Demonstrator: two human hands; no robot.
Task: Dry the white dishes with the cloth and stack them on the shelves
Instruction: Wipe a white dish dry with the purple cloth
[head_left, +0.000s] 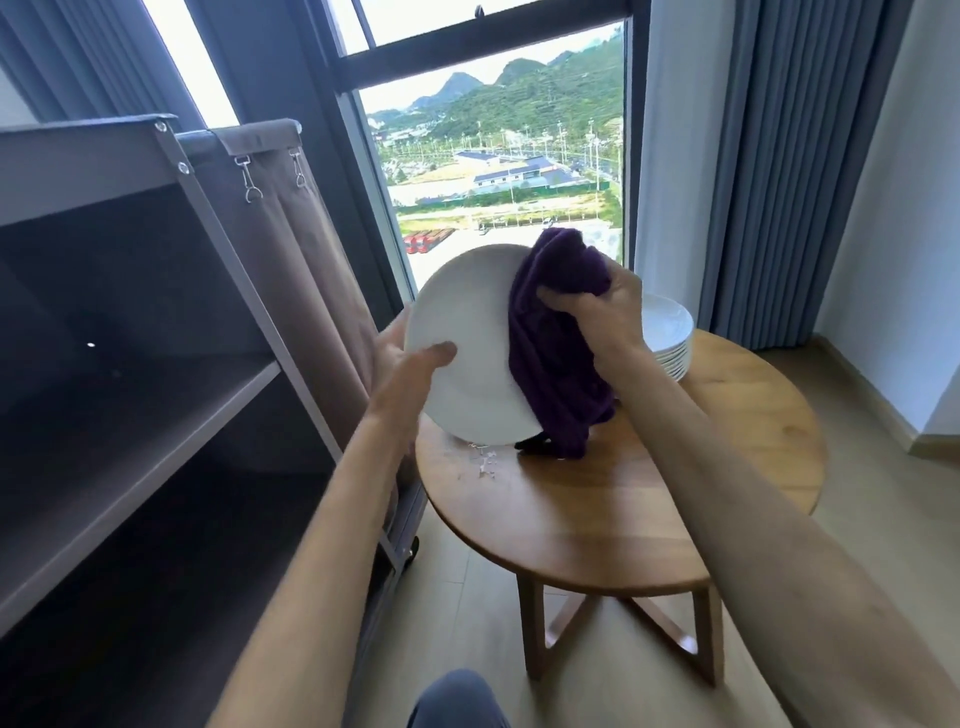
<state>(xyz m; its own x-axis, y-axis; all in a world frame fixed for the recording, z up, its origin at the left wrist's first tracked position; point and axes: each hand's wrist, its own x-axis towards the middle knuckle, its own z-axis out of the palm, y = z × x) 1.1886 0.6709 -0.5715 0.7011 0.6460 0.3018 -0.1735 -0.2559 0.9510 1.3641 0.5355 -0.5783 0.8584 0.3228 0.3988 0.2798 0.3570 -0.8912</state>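
Plate (467, 343), white and round, is held tilted nearly on edge above the near-left part of the round wooden table (597, 519), so the drying step is the one in hand. Left hand (402, 364) grips its left rim, thumb curled over the face turned to the camera and the other fingers hidden behind. Right hand (602, 312) is closed round a bunched purple cloth (556, 353), pressing it against the plate's right side while the loose end hangs down to the tabletop. A stack of white plates (670, 338) sits at the far edge of the table, just behind the right hand, and looks not yet dried. Grey shelves (156, 415) stand to the left, close beside the table, and no dish shows on them. Some small pale specks (483, 462) lie on the wood under the plate. Judging from this, the work is early: the next move calls for the cloth to cover the rest of the plate, back included, before the left hand carries it flat onto a shelf.
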